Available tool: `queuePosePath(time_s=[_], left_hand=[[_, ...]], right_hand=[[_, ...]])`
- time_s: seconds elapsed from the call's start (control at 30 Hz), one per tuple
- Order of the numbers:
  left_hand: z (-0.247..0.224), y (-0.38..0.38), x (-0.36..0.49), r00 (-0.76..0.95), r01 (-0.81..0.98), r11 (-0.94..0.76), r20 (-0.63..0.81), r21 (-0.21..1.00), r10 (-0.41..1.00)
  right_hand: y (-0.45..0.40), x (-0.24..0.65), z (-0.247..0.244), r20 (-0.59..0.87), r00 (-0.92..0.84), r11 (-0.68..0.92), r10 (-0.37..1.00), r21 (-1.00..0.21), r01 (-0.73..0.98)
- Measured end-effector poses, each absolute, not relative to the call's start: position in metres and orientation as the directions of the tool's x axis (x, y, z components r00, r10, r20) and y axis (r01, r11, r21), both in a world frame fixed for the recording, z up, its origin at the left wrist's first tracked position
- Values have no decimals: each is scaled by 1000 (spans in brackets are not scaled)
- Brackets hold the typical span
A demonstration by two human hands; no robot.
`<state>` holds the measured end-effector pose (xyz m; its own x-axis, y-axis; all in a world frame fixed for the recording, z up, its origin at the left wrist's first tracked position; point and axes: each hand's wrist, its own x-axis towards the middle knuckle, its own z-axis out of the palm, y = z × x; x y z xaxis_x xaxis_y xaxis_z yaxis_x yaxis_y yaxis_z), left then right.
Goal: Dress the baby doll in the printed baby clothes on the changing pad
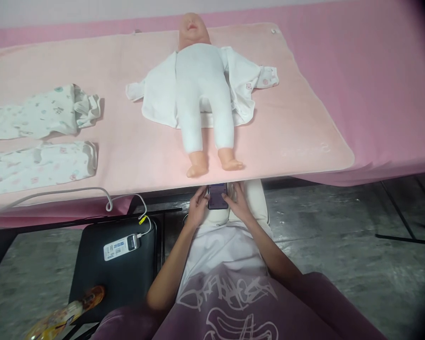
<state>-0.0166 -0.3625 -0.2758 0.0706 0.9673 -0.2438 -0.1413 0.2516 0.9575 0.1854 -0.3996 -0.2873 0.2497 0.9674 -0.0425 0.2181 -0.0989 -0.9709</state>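
Note:
A dark smartphone (218, 198) rests low over my lap, just under the table's front edge. My left hand (197, 206) grips it along the left side, while my right hand (238, 202) holds its right side with the thumb on the screen. Beyond the edge, a baby doll (206, 78) lies on its back, its head at the far side and bare feet towards me. White cloth covers its body and legs. An open white baby jacket (159, 97) spreads out on both sides of it, with small prints on the right sleeve.
A pink mat (304, 123) lies on the pink-covered table (386, 94). Two folded printed baby garments (38, 113) lie at left. A white cable (88, 190) runs to a power bank (121, 246) on a black chair (88, 264), near a yellow-labelled bottle (62, 316).

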Motion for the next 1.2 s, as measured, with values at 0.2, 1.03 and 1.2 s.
queuePosePath(time_s=[0.2, 1.03, 1.2], left_hand=[[-263, -361, -3, -36, -139, 242, -249, 960, 968], [-275, -364, -19, 143, -123, 225, -207, 967, 968], [-265, -362, -8, 14, -111, 212, -212, 971, 977]], right_hand=[[-401, 186, -290, -35, 242, -84, 970, -978, 191], [-401, 191, -286, -60, 209, -98, 976, -980, 174], [-405, 188, -283, -81, 170, -121, 982, -963, 241]])
